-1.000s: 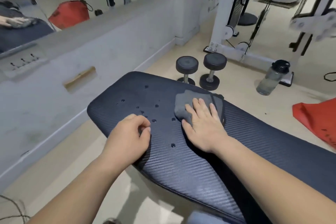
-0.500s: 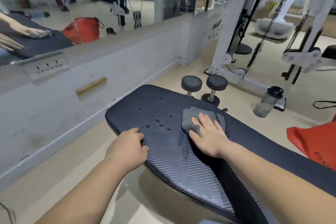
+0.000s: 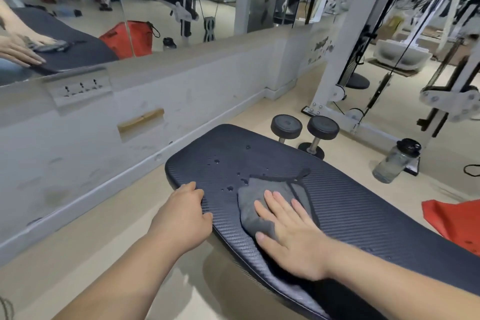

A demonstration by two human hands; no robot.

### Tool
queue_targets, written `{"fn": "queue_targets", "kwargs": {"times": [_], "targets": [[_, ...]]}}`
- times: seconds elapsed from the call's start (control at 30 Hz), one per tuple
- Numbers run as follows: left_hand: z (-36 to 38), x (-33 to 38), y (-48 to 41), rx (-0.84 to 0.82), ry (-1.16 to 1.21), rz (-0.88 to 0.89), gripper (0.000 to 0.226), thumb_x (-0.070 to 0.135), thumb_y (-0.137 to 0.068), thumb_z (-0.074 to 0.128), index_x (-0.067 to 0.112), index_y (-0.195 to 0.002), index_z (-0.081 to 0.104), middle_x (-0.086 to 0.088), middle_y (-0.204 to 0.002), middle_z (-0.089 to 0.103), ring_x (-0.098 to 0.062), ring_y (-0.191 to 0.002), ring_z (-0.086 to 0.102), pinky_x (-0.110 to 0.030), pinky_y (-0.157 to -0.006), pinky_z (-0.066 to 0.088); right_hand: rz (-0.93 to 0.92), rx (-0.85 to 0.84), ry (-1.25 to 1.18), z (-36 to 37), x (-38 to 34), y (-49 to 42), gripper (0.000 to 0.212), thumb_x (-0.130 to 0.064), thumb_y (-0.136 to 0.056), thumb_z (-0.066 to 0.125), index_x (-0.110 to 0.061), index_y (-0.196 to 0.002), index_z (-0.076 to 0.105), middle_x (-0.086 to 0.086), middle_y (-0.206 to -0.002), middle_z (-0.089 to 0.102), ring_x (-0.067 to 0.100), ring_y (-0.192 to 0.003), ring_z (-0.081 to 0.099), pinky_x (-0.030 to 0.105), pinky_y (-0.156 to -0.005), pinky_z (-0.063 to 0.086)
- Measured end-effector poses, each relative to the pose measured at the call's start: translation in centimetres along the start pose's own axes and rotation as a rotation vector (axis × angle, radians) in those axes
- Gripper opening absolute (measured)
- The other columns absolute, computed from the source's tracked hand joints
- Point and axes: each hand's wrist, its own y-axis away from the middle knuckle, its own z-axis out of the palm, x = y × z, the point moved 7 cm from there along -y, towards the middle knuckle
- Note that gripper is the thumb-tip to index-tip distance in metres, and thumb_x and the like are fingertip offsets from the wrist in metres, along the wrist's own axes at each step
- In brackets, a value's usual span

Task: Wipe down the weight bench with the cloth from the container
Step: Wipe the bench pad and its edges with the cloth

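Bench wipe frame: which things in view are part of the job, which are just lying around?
In the job:
weight bench
grey cloth, flat under the right hand
left hand, gripping the bench edge
water drops on the bench

Lying about:
two dumbbells
water bottle
red bag
cable machine

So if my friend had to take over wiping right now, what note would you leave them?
Left hand: gripping the near edge of the weight bench, steadying it.
Right hand: flat, fingers spread, pressing the grey cloth onto the pad.
Done: the cloth is out and on the bench; the container is not in view.
Left: water droplets sit on the pad just beyond the cloth, toward the far rounded end. Push the cloth forward over them, then probably cover the rest of the pad.
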Motion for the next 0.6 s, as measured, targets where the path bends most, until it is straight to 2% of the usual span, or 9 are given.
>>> {"fn": "queue_targets", "kwargs": {"times": [0.07, 0.17, 0.27, 0.33, 0.43, 0.53, 0.6], "targets": [[-0.1, 0.0, -0.1, -0.002, 0.016, -0.017, 0.021, 0.033, -0.089, 0.06, 0.016, -0.1, 0.064, -0.003, -0.14, 0.051, -0.019, -0.136, 0.046, -0.039, -0.101, 0.049, 0.065, 0.031, -0.005, -1.5, 2.2, -3.9, 0.069, -0.058, -0.105, 0.016, -0.033, -0.164, -0.009, -0.003, -0.171, -0.024, 0.013, -0.155, -0.028, 0.039, -0.126, -0.017], [-0.1, -0.3, 0.0, -0.002, 0.027, -0.034, 0.021, 0.035, -0.09, 0.059, 0.018, -0.1, 0.064, 0.002, -0.147, 0.047, -0.016, -0.141, 0.042, -0.039, -0.101, 0.05, 0.251, 0.133, -0.056, -3.5, 3.9, -9.6, 0.069, -0.057, -0.104, 0.017, -0.029, -0.165, -0.002, 0.003, -0.173, -0.016, 0.018, -0.158, -0.019, 0.046, -0.127, -0.012], [-0.2, -0.8, 0.0, 0.012, 0.064, -0.041, 0.019, 0.034, -0.09, 0.058, 0.021, -0.101, 0.065, 0.007, -0.159, 0.038, -0.012, -0.148, 0.034, -0.038, -0.102, 0.05, 0.296, 0.179, -0.063, -3.9, 2.9, -11.8, 0.07, -0.056, -0.103, 0.015, -0.028, -0.165, 0.0, 0.005, -0.174, -0.014, 0.021, -0.159, -0.017, 0.049, -0.127, -0.011], [-0.5, -0.9, 0.0, 0.022, 0.067, -0.046, 0.019, 0.03, -0.091, 0.056, 0.021, -0.105, 0.065, 0.005, -0.16, 0.036, -0.013, -0.15, 0.03, -0.037, -0.104, 0.048, 0.228, 0.185, -0.053, -3.5, 1.3, -11.0, 0.069, -0.056, -0.104, 0.016, -0.028, -0.165, 0.0, 0.006, -0.174, -0.013, 0.021, -0.159, -0.017, 0.049, -0.127, -0.011], [-1.3, -1.2, -0.1, 0.061, 0.075, -0.076, 0.02, 0.024, -0.093, 0.053, 0.018, -0.108, 0.063, 0.001, -0.159, 0.037, -0.018, -0.147, 0.034, -0.035, -0.106, 0.045, 0.03, 0.164, 0.021, -2.0, -2.7, -6.9, 0.069, -0.056, -0.105, 0.015, -0.028, -0.165, -0.003, 0.005, -0.173, -0.015, 0.02, -0.158, -0.02, 0.045, -0.127, -0.012], [-1.5, -1.6, -0.3, 0.083, 0.093, -0.104, 0.018, 0.017, -0.09, 0.051, 0.015, -0.103, 0.063, 0.0, -0.151, 0.044, -0.02, -0.139, 0.042, -0.036, -0.101, 0.048, -0.094, 0.059, 0.062, -0.2, -5.4, -2.7, 0.076, -0.064, -0.095, -0.003, -0.03, -0.163, -0.012, -0.002, -0.169, -0.027, 0.014, -0.153, -0.032, 0.04, -0.124, -0.019], [-1.4, -1.7, -0.3, 0.089, 0.096, -0.102, 0.021, 0.016, -0.09, 0.05, 0.014, -0.106, 0.064, -0.001, -0.149, 0.045, -0.02, -0.138, 0.043, -0.037, -0.101, 0.049, -0.11, 0.013, 0.071, 0.0, -5.1, -2.6, 0.074, -0.064, -0.095, -0.003, -0.034, -0.162, -0.015, -0.005, -0.167, -0.031, 0.01, -0.151, -0.036, 0.038, -0.124, -0.02]]}}
